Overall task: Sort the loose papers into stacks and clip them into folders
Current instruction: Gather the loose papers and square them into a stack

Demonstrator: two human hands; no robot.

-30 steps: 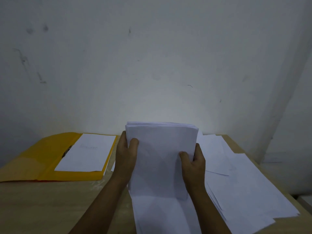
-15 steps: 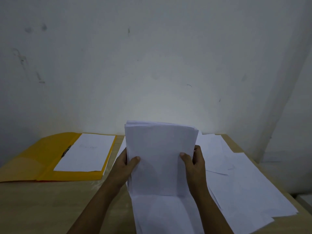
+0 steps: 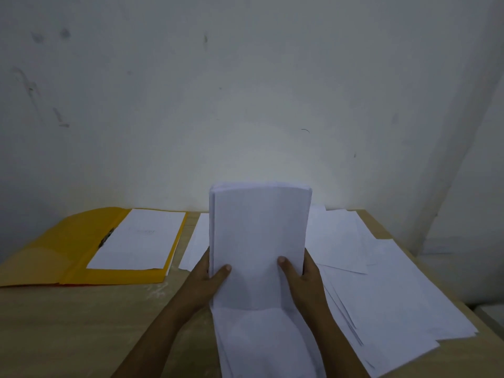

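Nearest, both hands hold a stack (image 3: pixel 259 241) upright on the worktop (image 3: pixel 81 323): left hand (image 3: pixel 206 279) and right hand (image 3: pixel 302 276) each have fingers curled round a side edge, thumbs pressed on the front sheet, its long axis vertical, top edge toward the wall, bottom edge on flat sheets. To the right loose papers (image 3: pixel 395 290) lie fanned, unsorted. Farther left an open yellow folder (image 3: pixel 54 249) holds one sheet (image 3: pixel 139 238) by its clip; judged early, most sorting and clipping left.
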